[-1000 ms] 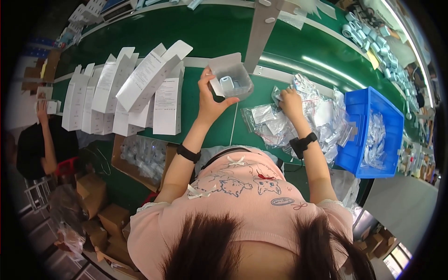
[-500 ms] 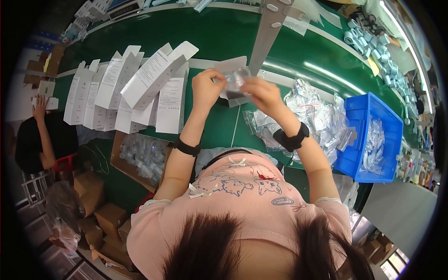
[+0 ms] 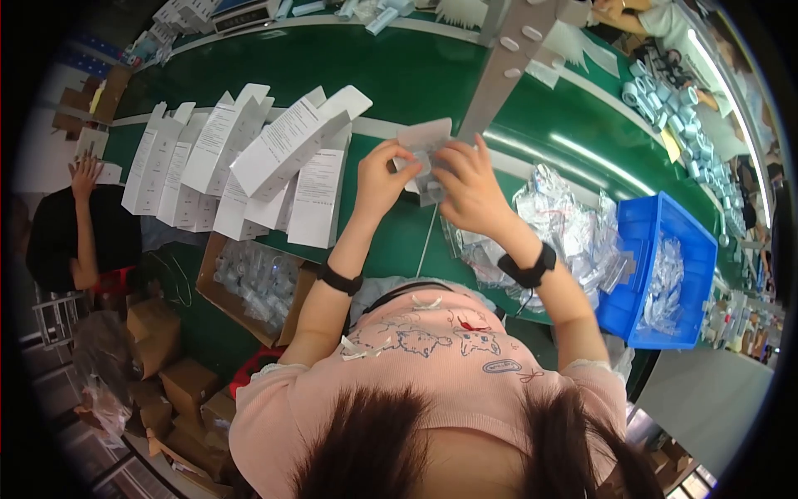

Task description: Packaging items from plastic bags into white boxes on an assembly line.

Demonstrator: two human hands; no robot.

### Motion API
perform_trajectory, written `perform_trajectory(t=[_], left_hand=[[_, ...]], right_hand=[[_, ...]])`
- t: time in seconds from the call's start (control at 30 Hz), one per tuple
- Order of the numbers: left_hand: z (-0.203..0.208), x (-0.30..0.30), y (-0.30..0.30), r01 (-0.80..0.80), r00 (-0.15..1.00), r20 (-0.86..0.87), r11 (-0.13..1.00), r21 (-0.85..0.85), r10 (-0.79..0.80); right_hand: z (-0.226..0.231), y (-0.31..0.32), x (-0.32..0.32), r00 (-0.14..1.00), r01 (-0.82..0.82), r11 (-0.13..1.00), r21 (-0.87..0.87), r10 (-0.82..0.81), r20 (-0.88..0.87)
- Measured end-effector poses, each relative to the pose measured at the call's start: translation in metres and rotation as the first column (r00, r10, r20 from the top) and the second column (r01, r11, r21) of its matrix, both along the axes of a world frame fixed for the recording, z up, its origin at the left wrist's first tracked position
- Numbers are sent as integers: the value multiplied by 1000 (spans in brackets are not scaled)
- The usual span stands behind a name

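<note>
A white carton (image 3: 426, 133) with its flap raised stands between my two hands, near the metal post. At its mouth is a crumpled piece of clear plastic (image 3: 426, 164), probably a small bag; what it contains is too small to tell. My left hand (image 3: 384, 181) is closed, thumb and fingers pinching the plastic at the carton's left side. From the right, my right hand (image 3: 472, 187) bends its fingers onto the plastic and the carton's side, one finger raised. My fingers partly hide the carton's body.
Several white cartons (image 3: 283, 154) with open flaps lean together on the left. Right of my hands lies a heap of clear packets (image 3: 557, 208), beside a blue bin (image 3: 632, 308) of more packets. A cardboard box (image 3: 218, 287) with bagged items sits below left. A co-worker's hand (image 3: 85, 175) shows far left.
My right hand, blurred before, has come in over the carton with its fingers on the plastic. My left hand has turned its thumb inward. The whole view has shifted slightly.
</note>
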State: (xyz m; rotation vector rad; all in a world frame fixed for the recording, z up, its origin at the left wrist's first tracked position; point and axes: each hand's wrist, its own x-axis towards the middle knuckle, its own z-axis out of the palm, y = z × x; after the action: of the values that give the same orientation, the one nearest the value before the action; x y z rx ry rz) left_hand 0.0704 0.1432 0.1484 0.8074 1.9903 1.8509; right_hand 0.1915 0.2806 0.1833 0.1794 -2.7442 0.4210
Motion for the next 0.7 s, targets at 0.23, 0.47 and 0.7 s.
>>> perform_trajectory(t=[0.23, 0.47, 0.7], left_hand=[[32, -6, -68, -375, 687, -725, 833, -406, -44], [1, -4, -90, -420, 650, -641, 510, -751, -408], [28, 32, -75, -189, 714, -488, 533, -825, -501]], right_hand=[[-78, 1, 6, 978, 41, 560, -828, -191, -81], [-94, 3, -45, 976, 201, 189, -961, -128, 178], [-73, -12, -160, 836, 93, 156, -983, -548, -8]])
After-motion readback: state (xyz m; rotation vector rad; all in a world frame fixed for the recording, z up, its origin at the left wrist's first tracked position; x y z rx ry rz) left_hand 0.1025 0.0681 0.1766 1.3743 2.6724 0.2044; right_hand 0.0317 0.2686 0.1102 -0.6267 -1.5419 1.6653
